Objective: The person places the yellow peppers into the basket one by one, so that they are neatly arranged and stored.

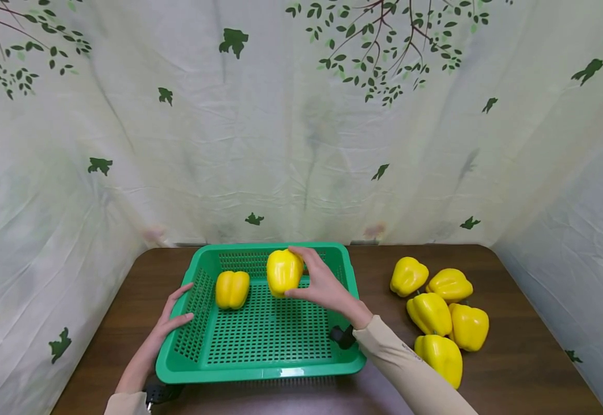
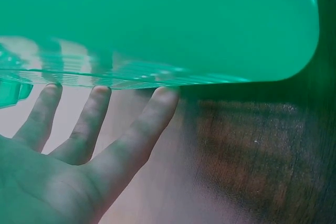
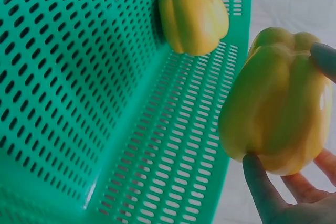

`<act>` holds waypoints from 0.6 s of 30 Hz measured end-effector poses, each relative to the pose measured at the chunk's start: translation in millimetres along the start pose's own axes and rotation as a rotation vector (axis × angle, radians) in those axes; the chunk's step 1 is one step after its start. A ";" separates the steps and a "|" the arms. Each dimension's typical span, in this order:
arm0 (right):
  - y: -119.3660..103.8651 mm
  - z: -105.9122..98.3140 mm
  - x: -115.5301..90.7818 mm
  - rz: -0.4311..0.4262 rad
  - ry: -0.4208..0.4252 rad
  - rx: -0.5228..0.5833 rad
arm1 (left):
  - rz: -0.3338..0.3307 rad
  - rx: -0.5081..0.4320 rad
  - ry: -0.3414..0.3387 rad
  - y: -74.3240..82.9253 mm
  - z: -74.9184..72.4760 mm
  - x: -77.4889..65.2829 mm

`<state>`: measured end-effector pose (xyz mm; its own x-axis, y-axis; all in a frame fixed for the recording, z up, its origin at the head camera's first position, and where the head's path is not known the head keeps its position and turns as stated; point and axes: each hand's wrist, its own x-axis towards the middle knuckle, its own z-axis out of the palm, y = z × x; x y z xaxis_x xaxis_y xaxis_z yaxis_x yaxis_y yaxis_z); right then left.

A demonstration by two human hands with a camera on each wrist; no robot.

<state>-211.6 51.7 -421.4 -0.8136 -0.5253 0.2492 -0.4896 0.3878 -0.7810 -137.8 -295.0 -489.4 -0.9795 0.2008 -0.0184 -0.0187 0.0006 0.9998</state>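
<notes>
Pepper [image 1: 283,273] in right hand [image 1: 326,285] is lobed, perhaps waxy.

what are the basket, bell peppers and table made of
Green basket: probably moulded plastic, glossy, with uniform slots and bright highlights.
Yellow bell peppers: shiny, with sharp highlights; real or plastic, unclear.
Table: wood or laminate, faint sheen, showing brown grain.

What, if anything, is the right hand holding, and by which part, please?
The right grip holds a yellow bell pepper by opposite sides: in the head view, thumb at the near side, fingers at the far side.
</notes>
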 end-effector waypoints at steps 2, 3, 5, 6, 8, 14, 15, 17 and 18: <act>1.2 3.8 2.3 0.008 -0.005 -0.002 | 0.020 -0.003 0.002 -0.4 0.0 0.4; 1.9 5.7 3.4 0.014 -0.009 -0.001 | 0.032 -0.005 0.000 -0.7 -0.1 0.6; 3.2 9.0 5.4 0.022 -0.011 -0.008 | 0.050 -0.008 -0.003 -1.2 0.0 1.2; 3.5 10.6 6.1 0.026 -0.013 -0.014 | 0.056 -0.007 -0.003 -1.2 0.0 1.2; 3.8 13.7 7.8 0.031 -0.018 -0.015 | 0.047 -0.010 -0.005 -1.0 0.2 0.9; 2.8 23.0 12.7 0.052 -0.031 -0.034 | 0.012 -0.001 -0.003 -0.8 -0.1 0.0; 2.7 24.6 13.5 0.058 -0.034 -0.036 | 0.022 0.003 -0.002 -1.3 -0.3 0.5; 2.8 27.9 15.0 0.067 -0.040 -0.035 | 0.066 -0.003 -0.002 -2.7 -0.5 2.1; 2.8 29.5 15.7 0.071 -0.042 -0.035 | 0.091 -0.004 0.000 -3.5 -0.7 2.9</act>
<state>-216.5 22.2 -436.6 -0.8332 -0.5263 0.1694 -0.4425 0.4510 -0.7751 -140.7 -295.0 -493.0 -0.9770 0.2003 0.0730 0.0701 -0.0214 0.9973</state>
